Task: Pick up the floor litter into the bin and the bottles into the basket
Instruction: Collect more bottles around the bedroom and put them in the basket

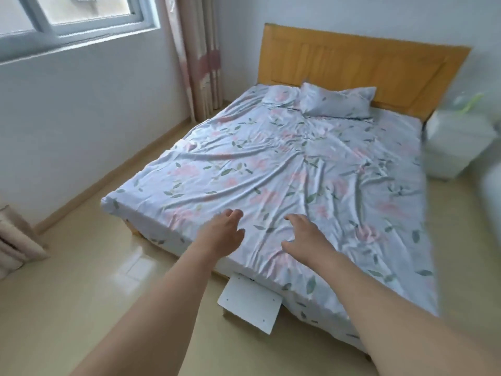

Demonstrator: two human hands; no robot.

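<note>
Both my arms reach forward over the foot of a bed. My left hand [222, 232] hangs in the air with loosely curled fingers and holds nothing. My right hand [305, 237] is beside it, fingers relaxed and spread, also empty. No litter, bottle, bin or basket shows anywhere in the head view. The tan tiled floor [81, 294] to the left of the bed is bare where I can see it.
A bed with a floral sheet [298, 172], a pillow [337, 103] and a wooden headboard [360, 66] fills the middle. A white board [249, 303] sticks out under the bed's foot. A white nightstand [458, 142] stands right, curtains [200, 58] by the window, a folded blanket [13, 240] far left.
</note>
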